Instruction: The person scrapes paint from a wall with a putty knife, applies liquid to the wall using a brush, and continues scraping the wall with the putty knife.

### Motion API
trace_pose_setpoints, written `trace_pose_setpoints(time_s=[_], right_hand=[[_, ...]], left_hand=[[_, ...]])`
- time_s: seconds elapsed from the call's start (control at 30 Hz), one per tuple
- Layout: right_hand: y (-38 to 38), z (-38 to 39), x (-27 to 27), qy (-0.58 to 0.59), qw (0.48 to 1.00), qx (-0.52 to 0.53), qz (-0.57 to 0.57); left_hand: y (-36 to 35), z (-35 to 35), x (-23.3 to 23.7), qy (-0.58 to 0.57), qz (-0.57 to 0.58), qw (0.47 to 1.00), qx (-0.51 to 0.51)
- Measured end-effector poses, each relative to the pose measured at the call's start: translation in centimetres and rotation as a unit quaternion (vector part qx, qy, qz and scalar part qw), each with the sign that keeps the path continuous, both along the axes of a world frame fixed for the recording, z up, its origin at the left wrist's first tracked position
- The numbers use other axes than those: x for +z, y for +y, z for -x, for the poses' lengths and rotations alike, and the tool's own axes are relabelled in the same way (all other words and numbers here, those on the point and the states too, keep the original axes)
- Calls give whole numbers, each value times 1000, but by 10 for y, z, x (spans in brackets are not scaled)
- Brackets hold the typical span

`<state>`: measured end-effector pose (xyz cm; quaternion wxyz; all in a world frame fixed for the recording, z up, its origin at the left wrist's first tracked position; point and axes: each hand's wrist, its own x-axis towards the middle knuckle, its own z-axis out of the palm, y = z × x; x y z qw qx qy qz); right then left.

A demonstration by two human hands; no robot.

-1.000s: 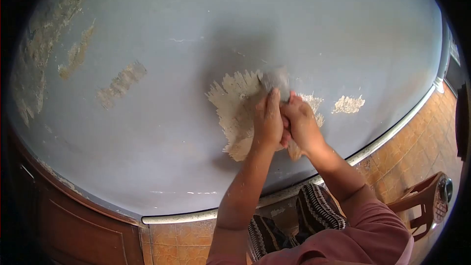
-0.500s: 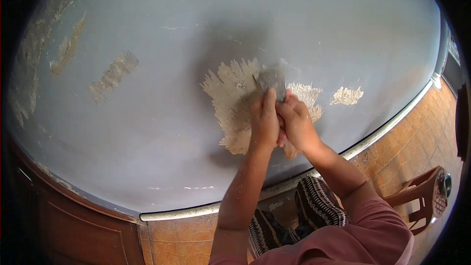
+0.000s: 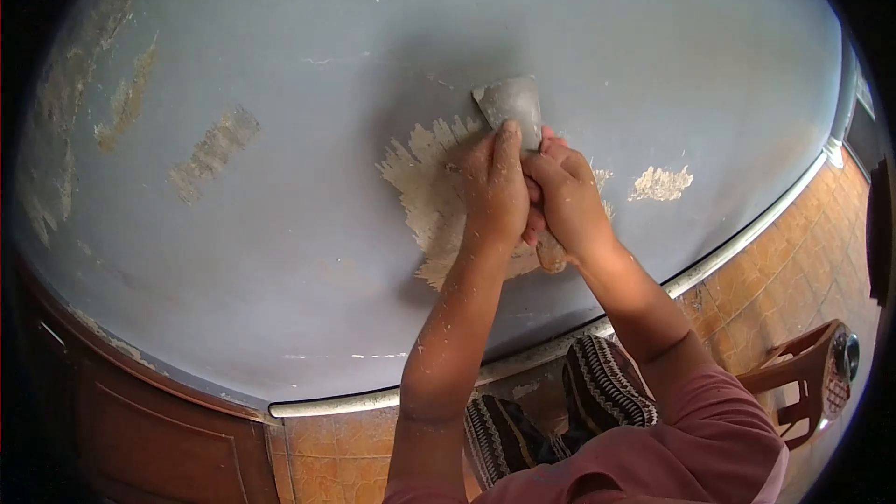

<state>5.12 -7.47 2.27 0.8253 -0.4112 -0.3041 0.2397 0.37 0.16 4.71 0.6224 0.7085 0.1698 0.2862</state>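
Observation:
Both hands grip one paint scraper (image 3: pixel 515 103) with a broad grey metal blade. My left hand (image 3: pixel 497 182) is closed around it, its thumb stretched along the base of the blade. My right hand (image 3: pixel 567 191) wraps the handle from the right side; the brown handle end (image 3: pixel 552 256) sticks out below. The blade's wide edge lies at the grey-blue wall (image 3: pixel 308 196), just above a large bare patch (image 3: pixel 425 191) with jagged paint edges. My hands hide part of that patch. Small paint flecks cling to my hands and forearms.
Smaller bare patches show at the right (image 3: pixel 661 183) and left (image 3: pixel 213 154). A pale baseboard (image 3: pixel 336 406) runs along the wall's foot above orange floor tiles (image 3: pixel 341 453). A brown wooden door (image 3: pixel 159 439) stands lower left, a brown plastic stool (image 3: pixel 807 378) lower right.
Both hands and the scraper have moved up the wall, so the blade now sits above the bare patch. The grip looks the same.

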Motion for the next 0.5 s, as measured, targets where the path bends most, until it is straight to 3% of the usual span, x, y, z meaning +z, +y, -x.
trace_pose_setpoints(time_s=[0.1, 0.17, 0.23, 0.3, 0.37, 0.5], right_hand=[[-16, 9, -20, 20, 999, -8, 42], [-11, 9, -38, 24, 999, -2, 44], [-1, 0, -23, -8, 1000, -15, 13], [2, -4, -8, 5, 999, 23, -32], [-9, 2, -5, 14, 1000, 13, 14], [-12, 9, -31, 52, 998, 15, 38]], left_hand=[[-10, 0, -41, -49, 4, 999, -2], [-7, -2, -44, -59, -10, 998, 12], [3, -8, -37, -35, -12, 999, 10], [1, -19, -28, -112, 24, 993, -5], [-8, -11, -15, -102, 37, 994, -14], [-6, -1, -40, -31, 48, 998, -2]])
